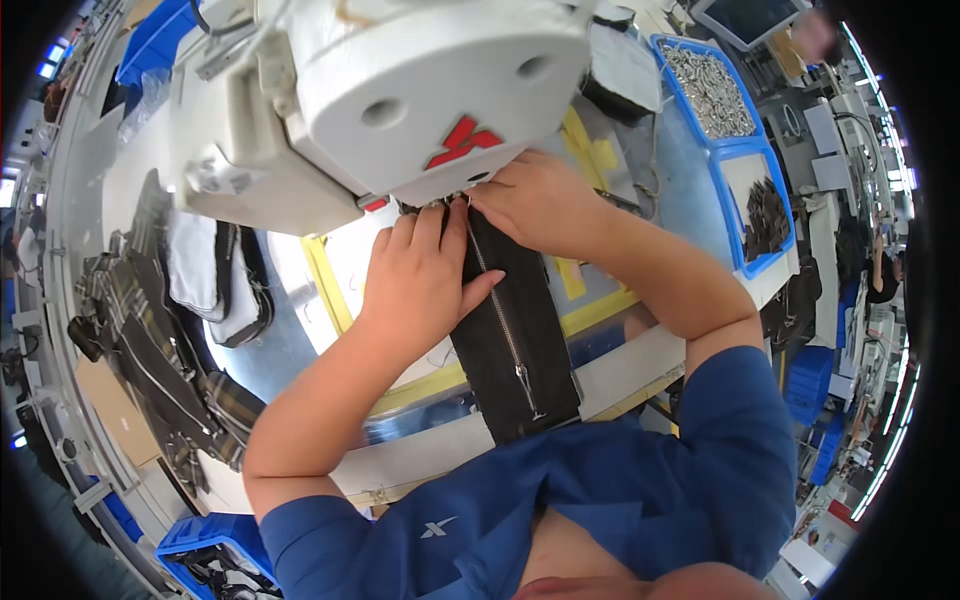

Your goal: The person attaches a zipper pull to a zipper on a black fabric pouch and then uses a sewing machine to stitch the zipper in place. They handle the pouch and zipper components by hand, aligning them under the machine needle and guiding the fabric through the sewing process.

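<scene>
A long black fabric piece with a metal zipper down its middle lies under the head of a white sewing machine. Its near end reaches my shirt, and the zipper pull sits close to that end. My left hand rests on the fabric's left side, fingers laid out toward the needle area and thumb spread across the zipper. At the fabric's far right, my right hand pinches it close to the zipper; the machine head partly hides those fingertips. The needle itself is hidden.
Plaid and dark garment pieces hang over the table at left, beside white-and-black cut pieces. Blue trays on the right hold metal zipper parts and dark pieces. Yellow tape borders the work plate. A blue bin stands lower left.
</scene>
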### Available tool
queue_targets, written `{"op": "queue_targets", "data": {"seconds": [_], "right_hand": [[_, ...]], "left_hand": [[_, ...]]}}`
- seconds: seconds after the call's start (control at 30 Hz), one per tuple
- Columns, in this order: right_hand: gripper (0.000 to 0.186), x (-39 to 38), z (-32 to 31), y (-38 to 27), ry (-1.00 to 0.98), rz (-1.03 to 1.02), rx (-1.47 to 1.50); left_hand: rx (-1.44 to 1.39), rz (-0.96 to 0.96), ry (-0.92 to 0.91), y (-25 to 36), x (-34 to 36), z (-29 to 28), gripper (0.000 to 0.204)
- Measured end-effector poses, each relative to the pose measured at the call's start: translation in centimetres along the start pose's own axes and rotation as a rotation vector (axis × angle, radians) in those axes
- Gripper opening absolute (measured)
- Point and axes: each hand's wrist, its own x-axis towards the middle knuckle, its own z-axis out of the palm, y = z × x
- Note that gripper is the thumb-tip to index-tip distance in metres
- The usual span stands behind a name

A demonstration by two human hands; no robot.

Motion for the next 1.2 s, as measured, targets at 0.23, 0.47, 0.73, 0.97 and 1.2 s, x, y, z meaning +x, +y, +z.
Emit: {"op": "queue_targets", "data": {"seconds": [0.23,0.47,0.73,0.97,1.2], "right_hand": [[0.022,0.3,-1.0,-1.0,-0.094,0.016,-0.095],[0.02,0.6,-0.9,-1.0,-0.07,0.006,-0.066],[0.017,0.2,-0.5,-1.5,0.061,0.007,-0.056],[0.018,-0.2,0.0,-1.3,-0.02,0.066,-0.078],[0.021,0.2,0.1,-1.2,0.014,0.036,-0.072]], "left_hand": [[0.006,0.057,0.032,-0.2,-0.1,0.6,0.077],[-0.027,0.024,-0.006,-0.2,0.0,0.3,0.076],[-0.251,-0.018,-0.003,-1.3,0.4,-0.1,0.072],[-0.291,-0.074,-0.081,-1.6,0.4,-0.3,0.067],[-0.225,-0.032,0.087,-1.5,0.2,0.1,0.061]]}}
